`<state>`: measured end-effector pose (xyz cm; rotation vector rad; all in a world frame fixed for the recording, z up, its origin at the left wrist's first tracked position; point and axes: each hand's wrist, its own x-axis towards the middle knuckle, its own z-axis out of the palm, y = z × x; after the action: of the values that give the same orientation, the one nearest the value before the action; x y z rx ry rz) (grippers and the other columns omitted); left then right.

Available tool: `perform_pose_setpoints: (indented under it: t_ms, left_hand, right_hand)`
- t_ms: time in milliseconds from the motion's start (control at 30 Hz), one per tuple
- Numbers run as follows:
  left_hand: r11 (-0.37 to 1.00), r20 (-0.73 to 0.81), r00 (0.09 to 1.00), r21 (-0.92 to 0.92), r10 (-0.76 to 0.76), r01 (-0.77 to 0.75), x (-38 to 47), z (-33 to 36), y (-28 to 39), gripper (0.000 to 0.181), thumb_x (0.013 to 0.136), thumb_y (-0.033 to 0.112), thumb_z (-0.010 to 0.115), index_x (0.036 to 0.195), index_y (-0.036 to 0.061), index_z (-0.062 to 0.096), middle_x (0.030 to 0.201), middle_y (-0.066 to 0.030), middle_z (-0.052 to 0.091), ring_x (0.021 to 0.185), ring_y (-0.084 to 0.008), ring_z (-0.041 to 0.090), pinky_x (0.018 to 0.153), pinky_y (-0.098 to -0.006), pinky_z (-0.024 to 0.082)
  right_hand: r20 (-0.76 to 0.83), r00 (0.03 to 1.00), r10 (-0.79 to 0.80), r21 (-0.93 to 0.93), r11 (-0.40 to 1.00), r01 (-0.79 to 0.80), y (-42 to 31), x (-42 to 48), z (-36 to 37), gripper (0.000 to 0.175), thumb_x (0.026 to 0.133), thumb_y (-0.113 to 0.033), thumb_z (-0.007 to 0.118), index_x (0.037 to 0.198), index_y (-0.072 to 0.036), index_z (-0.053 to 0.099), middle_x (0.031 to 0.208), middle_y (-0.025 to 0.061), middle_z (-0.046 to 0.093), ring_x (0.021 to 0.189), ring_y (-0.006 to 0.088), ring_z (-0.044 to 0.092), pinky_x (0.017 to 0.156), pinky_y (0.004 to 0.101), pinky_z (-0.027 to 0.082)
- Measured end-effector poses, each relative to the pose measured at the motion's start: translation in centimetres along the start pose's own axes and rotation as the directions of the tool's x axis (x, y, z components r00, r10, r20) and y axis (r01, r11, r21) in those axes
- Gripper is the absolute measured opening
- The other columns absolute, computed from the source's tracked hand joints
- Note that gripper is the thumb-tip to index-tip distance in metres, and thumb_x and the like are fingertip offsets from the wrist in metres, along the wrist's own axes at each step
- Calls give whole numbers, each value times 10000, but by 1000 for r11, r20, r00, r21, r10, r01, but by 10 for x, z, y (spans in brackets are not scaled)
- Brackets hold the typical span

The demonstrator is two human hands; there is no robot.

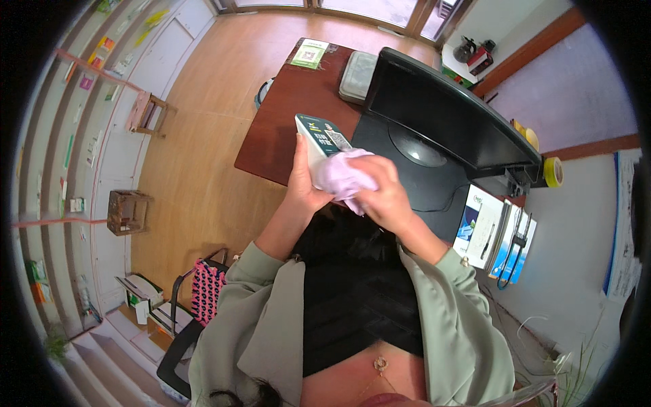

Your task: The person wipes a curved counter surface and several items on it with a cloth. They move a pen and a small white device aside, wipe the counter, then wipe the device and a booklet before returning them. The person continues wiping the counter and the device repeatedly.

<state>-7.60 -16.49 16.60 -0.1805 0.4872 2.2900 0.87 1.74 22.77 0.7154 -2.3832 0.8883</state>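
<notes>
My left hand (303, 179) grips the white side of a payment-code box (320, 133), whose dark green face bears writing and a printed code. In my right hand (386, 191) is a bunched pale pink cloth (345, 175), pressed against the lower part of the box. The cloth and my fingers hide that lower part. Both hands are close together in front of my body, above the near edge of the dark red-brown desk (285, 135).
A black monitor (447, 107) stands on a dark mat (432, 185), with a grey lidded case (357, 76) behind it. A green code card (309, 54) lies at the desk's far corner. Papers (478, 224) and a pen are at right. Wooden stools (127, 212) and shelves are left.
</notes>
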Motion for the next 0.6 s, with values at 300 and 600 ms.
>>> perform_pose_setpoints:
  t_ms: [300, 600]
  left_hand:
    - [849, 64, 947, 428, 313, -310, -10, 9, 6, 777, 987, 331, 720, 1601, 34, 346, 1546, -139, 499, 1414, -264, 498, 1186, -440, 398]
    - [853, 91, 989, 500, 119, -149, -43, -23, 5, 882, 863, 165, 795, 1606, 11, 346, 1545, -131, 488, 1432, -244, 476, 1199, -417, 383]
  right_hand:
    - [-107, 939, 328, 232, 926, -297, 5, -11, 11, 240, 926, -63, 706, 1158, -10, 676, 1290, 220, 608, 1210, 405, 599, 1042, 437, 465]
    - [36, 547, 836, 439, 478, -761, 111, -33, 52, 348, 1021, -193, 704, 1309, -5, 649, 1120, 67, 732, 996, 132, 656, 906, 302, 526]
